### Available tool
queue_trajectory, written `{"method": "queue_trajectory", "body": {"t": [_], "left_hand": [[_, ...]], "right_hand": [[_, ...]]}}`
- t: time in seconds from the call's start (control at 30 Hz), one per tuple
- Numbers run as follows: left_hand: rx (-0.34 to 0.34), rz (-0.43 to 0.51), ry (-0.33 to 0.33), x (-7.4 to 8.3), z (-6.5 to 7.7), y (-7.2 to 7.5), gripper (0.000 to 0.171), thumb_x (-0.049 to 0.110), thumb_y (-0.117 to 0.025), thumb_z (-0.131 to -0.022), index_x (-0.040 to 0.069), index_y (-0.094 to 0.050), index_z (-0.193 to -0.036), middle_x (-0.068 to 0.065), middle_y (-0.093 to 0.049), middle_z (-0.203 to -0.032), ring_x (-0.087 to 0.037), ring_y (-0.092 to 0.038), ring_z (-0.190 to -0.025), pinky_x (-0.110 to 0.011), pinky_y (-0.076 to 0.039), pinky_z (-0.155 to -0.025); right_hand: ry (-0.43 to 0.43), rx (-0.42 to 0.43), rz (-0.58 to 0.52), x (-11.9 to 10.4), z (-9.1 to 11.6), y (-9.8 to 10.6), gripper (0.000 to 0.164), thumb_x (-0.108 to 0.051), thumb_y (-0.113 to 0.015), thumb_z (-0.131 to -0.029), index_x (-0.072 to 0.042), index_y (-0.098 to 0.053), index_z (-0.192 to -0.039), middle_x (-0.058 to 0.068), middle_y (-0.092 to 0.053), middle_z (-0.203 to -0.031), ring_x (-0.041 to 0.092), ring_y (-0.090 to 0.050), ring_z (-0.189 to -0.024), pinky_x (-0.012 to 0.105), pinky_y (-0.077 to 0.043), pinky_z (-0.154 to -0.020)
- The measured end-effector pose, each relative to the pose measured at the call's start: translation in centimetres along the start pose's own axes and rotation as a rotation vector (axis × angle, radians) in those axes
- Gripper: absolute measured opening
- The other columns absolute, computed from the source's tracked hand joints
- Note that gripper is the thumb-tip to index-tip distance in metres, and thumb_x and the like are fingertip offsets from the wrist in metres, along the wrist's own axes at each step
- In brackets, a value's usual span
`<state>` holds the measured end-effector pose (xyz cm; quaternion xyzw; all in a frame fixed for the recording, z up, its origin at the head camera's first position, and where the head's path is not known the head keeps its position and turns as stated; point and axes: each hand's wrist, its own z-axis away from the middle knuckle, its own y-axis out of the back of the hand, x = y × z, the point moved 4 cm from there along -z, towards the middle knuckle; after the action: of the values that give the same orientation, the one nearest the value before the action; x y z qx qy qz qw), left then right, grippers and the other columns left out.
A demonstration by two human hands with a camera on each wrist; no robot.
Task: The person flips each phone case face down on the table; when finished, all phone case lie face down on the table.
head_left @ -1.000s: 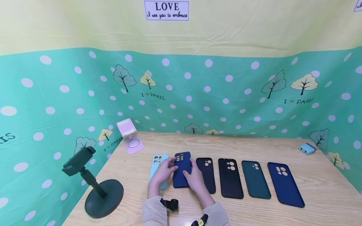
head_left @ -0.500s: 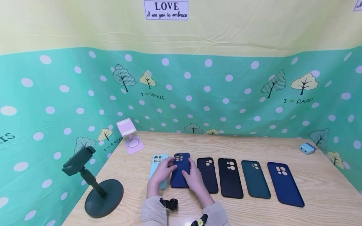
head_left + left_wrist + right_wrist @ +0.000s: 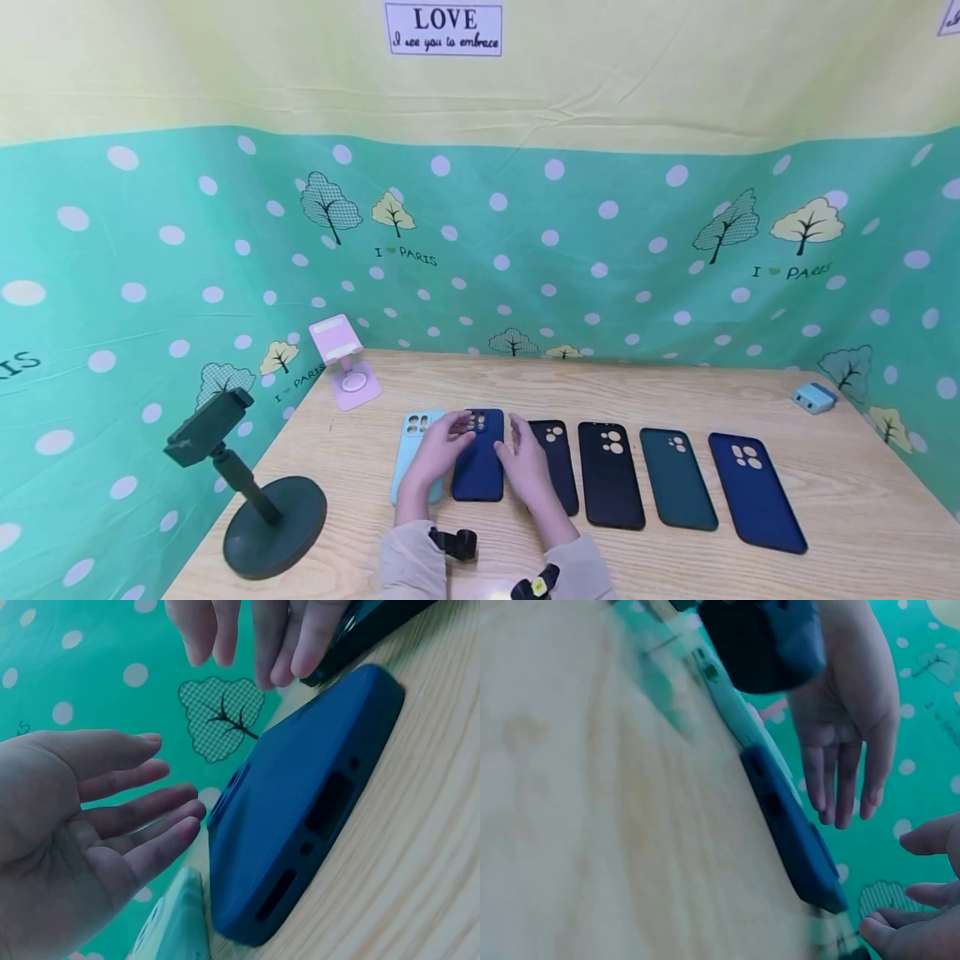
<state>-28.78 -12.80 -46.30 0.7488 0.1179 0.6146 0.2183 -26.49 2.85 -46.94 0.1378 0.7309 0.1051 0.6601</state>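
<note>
A navy phone case (image 3: pixel 478 468) lies back side up on the table between the two hands. My left hand (image 3: pixel 437 450) is at its left, over the light blue phone case (image 3: pixel 406 457), with fingers loosely extended and holding nothing. At the navy case's right edge is my right hand (image 3: pixel 527 468), fingers apart, partly covering a dark phone case (image 3: pixel 558 467). The left wrist view shows a gap between the left fingers (image 3: pixel 169 825) and the navy case (image 3: pixel 277 802). In the right wrist view both palms are bare.
Rightward in the row lie a black phone case (image 3: pixel 611 479), a dark green one (image 3: pixel 678 479) and a blue one (image 3: pixel 757 492). A pink phone stand (image 3: pixel 352 379), a dark green stand (image 3: pixel 273 533) and a light blue charger-like block (image 3: pixel 814 397) stand around them.
The navy case shifted slightly left, towards the light blue one. Both hands then came off it, the right one moving a little to the right.
</note>
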Motion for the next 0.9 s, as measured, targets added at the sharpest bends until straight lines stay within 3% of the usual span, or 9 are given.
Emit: {"method": "queue_trajectory", "body": {"t": [0.17,0.43,0.63,0.9], "left_hand": [[-0.036,0.02,-0.021,0.5,-0.3,-0.9,0.037,0.006,-0.056,-0.096,-0.01,-0.053,-0.129,-0.029,-0.06,-0.125,-0.041,-0.059,-0.114,-0.052,-0.049,-0.099],[-0.096,0.021,-0.048,1.4,-0.5,-2.3,0.037,0.008,-0.056,-0.097,-0.009,-0.053,-0.13,-0.027,-0.061,-0.123,-0.04,-0.06,-0.113,-0.05,-0.051,-0.097],[-0.136,0.013,-0.051,2.0,-0.6,-3.2,0.038,0.008,-0.056,-0.097,-0.008,-0.053,-0.13,-0.025,-0.062,-0.122,-0.037,-0.063,-0.11,-0.045,-0.053,-0.093],[-0.215,-0.006,-0.038,2.5,-0.7,-4.4,0.04,0.013,-0.055,-0.098,-0.007,-0.051,-0.133,-0.022,-0.062,-0.124,-0.035,-0.063,-0.111,-0.046,-0.053,-0.093]], "right_hand": [[0.036,0.018,-0.033,0.3,-0.6,1.6,0.045,-0.004,-0.058,-0.093,0.009,-0.047,-0.135,0.029,-0.057,-0.131,0.04,-0.057,-0.121,0.045,-0.05,-0.101],[0.096,0.03,0.02,1.1,-1.4,4.2,0.034,-0.004,-0.059,-0.093,0.01,-0.057,-0.124,0.025,-0.067,-0.116,0.036,-0.066,-0.107,0.042,-0.055,-0.092],[0.037,0.079,0.082,1.9,-1.8,6.3,0.032,-0.006,-0.062,-0.092,0.004,-0.061,-0.122,0.019,-0.071,-0.11,0.033,-0.069,-0.102,0.042,-0.056,-0.089],[-0.028,0.075,0.085,2.5,-1.9,8.0,0.037,-0.007,-0.062,-0.093,0.004,-0.058,-0.128,0.02,-0.068,-0.116,0.034,-0.066,-0.108,0.041,-0.056,-0.09]]}}
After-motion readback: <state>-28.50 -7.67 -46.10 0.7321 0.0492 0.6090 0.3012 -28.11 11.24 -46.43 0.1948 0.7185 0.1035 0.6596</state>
